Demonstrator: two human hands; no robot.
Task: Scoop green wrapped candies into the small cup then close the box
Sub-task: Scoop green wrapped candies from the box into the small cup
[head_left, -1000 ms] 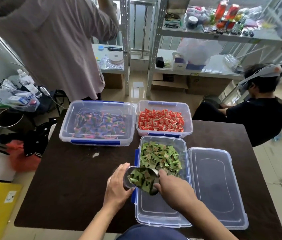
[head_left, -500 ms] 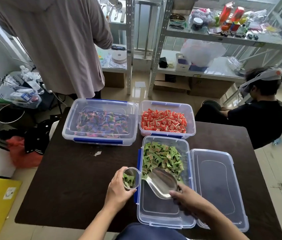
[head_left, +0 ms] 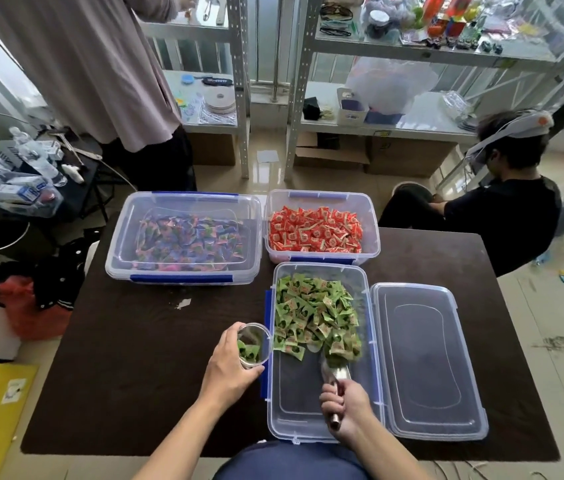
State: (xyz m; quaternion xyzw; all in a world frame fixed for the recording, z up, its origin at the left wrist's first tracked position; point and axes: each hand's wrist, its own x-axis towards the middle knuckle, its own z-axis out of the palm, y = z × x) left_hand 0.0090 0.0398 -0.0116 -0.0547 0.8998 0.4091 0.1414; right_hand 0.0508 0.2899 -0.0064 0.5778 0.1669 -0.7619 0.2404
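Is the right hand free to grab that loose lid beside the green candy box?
Probably not yet: the right hand is gripping the scoop, though the lid lies uncovered right beside it.

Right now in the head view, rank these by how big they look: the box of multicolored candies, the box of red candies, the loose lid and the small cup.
1. box of multicolored candies and loose lid: alike, and the lid lies nearer the camera, so unranked
2. box of red candies
3. small cup
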